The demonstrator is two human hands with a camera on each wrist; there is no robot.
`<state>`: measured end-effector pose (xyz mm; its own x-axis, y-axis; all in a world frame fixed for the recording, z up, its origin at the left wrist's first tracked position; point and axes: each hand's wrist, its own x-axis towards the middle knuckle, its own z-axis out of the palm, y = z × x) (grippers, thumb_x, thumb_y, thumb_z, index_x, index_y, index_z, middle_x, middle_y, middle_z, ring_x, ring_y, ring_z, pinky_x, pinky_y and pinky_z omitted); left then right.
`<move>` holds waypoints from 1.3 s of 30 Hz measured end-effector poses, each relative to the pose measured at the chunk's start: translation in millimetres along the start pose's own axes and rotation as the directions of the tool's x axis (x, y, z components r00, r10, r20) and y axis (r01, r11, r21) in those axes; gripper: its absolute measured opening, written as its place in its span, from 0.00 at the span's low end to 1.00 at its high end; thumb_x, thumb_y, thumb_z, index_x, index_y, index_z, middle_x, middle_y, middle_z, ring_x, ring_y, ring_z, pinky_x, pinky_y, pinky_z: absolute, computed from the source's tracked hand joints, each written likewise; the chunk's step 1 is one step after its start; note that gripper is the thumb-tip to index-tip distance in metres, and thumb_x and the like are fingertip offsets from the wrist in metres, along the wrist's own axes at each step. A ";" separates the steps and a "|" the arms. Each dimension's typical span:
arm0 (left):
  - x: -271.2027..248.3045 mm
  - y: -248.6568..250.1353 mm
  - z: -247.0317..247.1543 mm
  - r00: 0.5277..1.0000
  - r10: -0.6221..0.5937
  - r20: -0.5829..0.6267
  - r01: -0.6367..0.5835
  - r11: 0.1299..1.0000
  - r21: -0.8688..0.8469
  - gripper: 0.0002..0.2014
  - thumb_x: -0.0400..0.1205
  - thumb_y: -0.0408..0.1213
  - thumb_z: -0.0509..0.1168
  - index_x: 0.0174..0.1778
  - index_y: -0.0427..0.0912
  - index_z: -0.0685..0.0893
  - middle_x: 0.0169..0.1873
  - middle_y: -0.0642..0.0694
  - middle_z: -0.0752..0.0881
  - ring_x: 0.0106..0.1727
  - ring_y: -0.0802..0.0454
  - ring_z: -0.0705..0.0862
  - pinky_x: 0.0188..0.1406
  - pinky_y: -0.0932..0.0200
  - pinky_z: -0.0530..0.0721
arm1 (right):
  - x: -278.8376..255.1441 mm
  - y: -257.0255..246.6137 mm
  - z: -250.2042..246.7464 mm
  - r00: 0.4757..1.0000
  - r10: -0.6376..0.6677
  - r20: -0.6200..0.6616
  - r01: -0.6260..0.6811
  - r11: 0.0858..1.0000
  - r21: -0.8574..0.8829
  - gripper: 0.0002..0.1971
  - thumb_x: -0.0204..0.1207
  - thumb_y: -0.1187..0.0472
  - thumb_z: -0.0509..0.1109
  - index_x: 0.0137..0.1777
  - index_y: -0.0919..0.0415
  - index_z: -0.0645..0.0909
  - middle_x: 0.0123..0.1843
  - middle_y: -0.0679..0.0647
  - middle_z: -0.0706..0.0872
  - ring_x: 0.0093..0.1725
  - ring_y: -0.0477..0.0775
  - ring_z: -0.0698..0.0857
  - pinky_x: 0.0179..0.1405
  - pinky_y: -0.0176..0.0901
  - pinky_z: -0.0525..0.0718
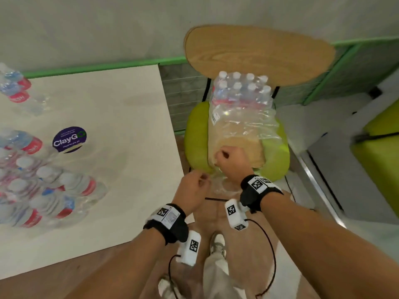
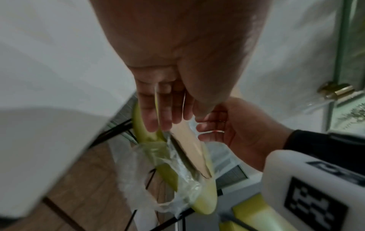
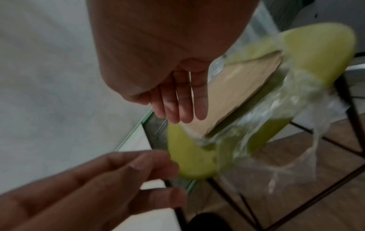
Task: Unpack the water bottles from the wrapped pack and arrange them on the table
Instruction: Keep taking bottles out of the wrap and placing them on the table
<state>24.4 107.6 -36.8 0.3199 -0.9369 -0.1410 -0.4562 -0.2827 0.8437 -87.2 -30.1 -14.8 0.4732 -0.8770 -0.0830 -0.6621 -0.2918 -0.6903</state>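
Pack wrap point(image 1: 244, 124): clear glossy plastic film, crinkled. Bottles point(image 1: 241, 87): clear plastic, white caps. Chair point(image 1: 259, 52): light wood-grain back, matt green cushion point(image 1: 194, 137), black metal legs. Counter point(image 1: 108, 104): matt white, smooth. Floor point(image 1: 216, 216): wood-look planks.

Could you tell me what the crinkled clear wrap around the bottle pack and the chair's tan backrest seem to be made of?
The crinkled clear wrap looks like thin glossy plastic film: see-through, wrinkled, with bright glints. The tan backrest looks like matte wood or wood veneer, judging by its visible grain lines; which one cannot be told.
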 end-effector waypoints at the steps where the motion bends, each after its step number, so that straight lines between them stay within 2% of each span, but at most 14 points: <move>1: 14.4 11.6 10.5 0.999 0.029 0.031 -0.030 0.999 0.017 0.12 0.83 0.37 0.65 0.62 0.44 0.84 0.56 0.49 0.86 0.49 0.56 0.84 0.50 0.67 0.79 | 6.6 11.8 -11.8 0.999 0.039 -0.005 -0.039 0.999 -0.029 0.18 0.74 0.48 0.57 0.31 0.61 0.75 0.25 0.55 0.80 0.29 0.58 0.83 0.31 0.55 0.84; 6: 91.0 59.4 47.6 0.978 0.061 0.201 -0.084 0.991 0.108 0.23 0.86 0.42 0.60 0.79 0.45 0.70 0.76 0.48 0.72 0.61 0.51 0.82 0.63 0.56 0.80 | 45.3 50.5 -55.5 0.998 0.052 -0.046 -0.059 0.980 -0.191 0.16 0.80 0.48 0.58 0.39 0.54 0.83 0.33 0.50 0.86 0.35 0.55 0.84 0.57 0.60 0.84; 10: 149.5 83.3 63.9 0.962 -0.106 0.251 0.010 0.935 0.356 0.18 0.89 0.46 0.51 0.65 0.43 0.80 0.61 0.41 0.86 0.58 0.46 0.84 0.70 0.50 0.73 | 77.5 65.8 -74.0 0.963 0.151 0.225 -0.035 0.892 -0.451 0.15 0.87 0.60 0.53 0.61 0.62 0.81 0.54 0.58 0.87 0.51 0.62 0.85 0.44 0.47 0.77; 13: 185.7 89.9 61.0 0.886 -0.269 0.377 0.034 0.850 0.526 0.23 0.89 0.54 0.50 0.77 0.49 0.74 0.70 0.41 0.80 0.68 0.43 0.79 0.74 0.51 0.70 | 103.6 72.9 -89.0 0.856 0.351 0.378 -0.132 0.857 -0.498 0.20 0.88 0.55 0.52 0.70 0.59 0.80 0.68 0.58 0.84 0.66 0.60 0.83 0.58 0.46 0.77; 15: 199.9 91.0 51.3 0.792 -0.380 0.478 0.049 0.820 0.571 0.29 0.86 0.51 0.61 0.84 0.55 0.64 0.78 0.41 0.72 0.63 0.43 0.80 0.55 0.53 0.84 | 122.3 92.1 -91.3 0.813 0.405 0.419 -0.160 0.847 -0.507 0.24 0.86 0.48 0.60 0.79 0.53 0.72 0.75 0.54 0.78 0.73 0.58 0.78 0.69 0.45 0.74; 17: 205.2 98.6 43.6 0.745 -0.464 0.480 0.114 0.796 0.595 0.42 0.79 0.35 0.67 0.85 0.64 0.55 0.81 0.41 0.68 0.52 0.43 0.81 0.31 0.61 0.82 | 134.6 111.4 -95.1 0.726 0.431 0.536 -0.091 0.832 -0.547 0.36 0.81 0.46 0.67 0.84 0.35 0.52 0.83 0.48 0.69 0.78 0.57 0.74 0.76 0.48 0.73; 20: 209.2 110.1 46.0 0.788 -0.454 0.415 0.077 0.742 0.666 0.43 0.74 0.35 0.68 0.85 0.62 0.58 0.71 0.39 0.78 0.50 0.42 0.83 0.37 0.59 0.82 | 135.2 105.8 -118.8 0.593 0.491 0.638 -0.040 0.810 -0.586 0.51 0.70 0.57 0.75 0.84 0.29 0.46 0.84 0.47 0.64 0.73 0.61 0.78 0.63 0.52 0.85; 22: 214.0 117.5 51.6 0.776 -0.508 0.374 0.117 0.699 0.705 0.34 0.75 0.38 0.68 0.80 0.51 0.72 0.64 0.38 0.82 0.55 0.42 0.84 0.49 0.57 0.85 | 133.6 98.2 -131.7 0.608 0.461 0.646 0.016 0.807 -0.591 0.54 0.71 0.66 0.74 0.85 0.30 0.44 0.85 0.45 0.58 0.72 0.63 0.78 0.51 0.49 0.88; 25: 225.9 122.4 52.5 0.771 -0.540 0.339 0.151 0.671 0.726 0.25 0.75 0.39 0.68 0.71 0.45 0.81 0.67 0.40 0.80 0.65 0.42 0.81 0.64 0.53 0.83 | 141.0 89.1 -136.8 0.622 0.420 0.661 0.106 0.791 -0.602 0.55 0.72 0.67 0.74 0.85 0.32 0.41 0.88 0.47 0.54 0.76 0.60 0.75 0.62 0.46 0.84; 29: 237.1 128.2 54.5 0.785 -0.516 0.343 0.148 0.694 0.705 0.25 0.74 0.37 0.70 0.70 0.44 0.82 0.63 0.40 0.83 0.58 0.43 0.83 0.54 0.57 0.84 | 152.4 83.2 -140.5 0.561 0.474 0.679 0.078 0.787 -0.613 0.50 0.79 0.68 0.70 0.86 0.37 0.39 0.84 0.51 0.65 0.61 0.57 0.82 0.50 0.40 0.81; 31: 240.5 128.3 56.5 0.784 -0.519 0.341 0.155 0.696 0.701 0.22 0.74 0.37 0.71 0.65 0.44 0.84 0.62 0.40 0.83 0.54 0.44 0.81 0.53 0.58 0.83 | 154.5 80.3 -142.0 0.591 0.458 0.664 0.066 0.793 -0.605 0.50 0.79 0.67 0.70 0.86 0.37 0.40 0.85 0.50 0.63 0.62 0.57 0.81 0.55 0.41 0.82; 34: 240.2 124.2 59.3 0.783 -0.532 0.321 0.164 0.676 0.719 0.22 0.74 0.37 0.70 0.66 0.44 0.84 0.65 0.41 0.81 0.61 0.43 0.81 0.57 0.57 0.81 | 157.5 80.3 -141.2 0.642 0.441 0.626 0.044 0.795 -0.605 0.50 0.77 0.67 0.70 0.87 0.39 0.41 0.88 0.52 0.54 0.70 0.60 0.79 0.56 0.42 0.83; 37: 226.9 118.5 58.5 0.771 -0.549 0.322 0.137 0.637 0.759 0.27 0.76 0.40 0.68 0.74 0.47 0.78 0.76 0.41 0.74 0.74 0.44 0.75 0.66 0.56 0.76 | 161.8 84.7 -139.6 0.683 0.443 0.581 0.015 0.786 -0.618 0.45 0.71 0.63 0.73 0.87 0.45 0.56 0.83 0.58 0.69 0.63 0.62 0.84 0.55 0.50 0.89; 39: 218.0 104.5 61.6 0.774 -0.531 0.343 0.115 0.652 0.750 0.39 0.74 0.44 0.69 0.84 0.56 0.65 0.84 0.44 0.63 0.82 0.45 0.66 0.78 0.54 0.68 | 169.8 90.3 -131.8 0.690 0.453 0.564 0.044 0.752 -0.657 0.39 0.71 0.58 0.73 0.84 0.51 0.65 0.82 0.59 0.71 0.71 0.63 0.80 0.66 0.54 0.84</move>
<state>-4.7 -138.9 -11.3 0.2051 -0.6459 -0.7354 -0.8832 -0.4459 0.1453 -143.2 -255.7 3.4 0.3543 -0.5219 -0.7760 -0.8595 -0.5087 -0.0504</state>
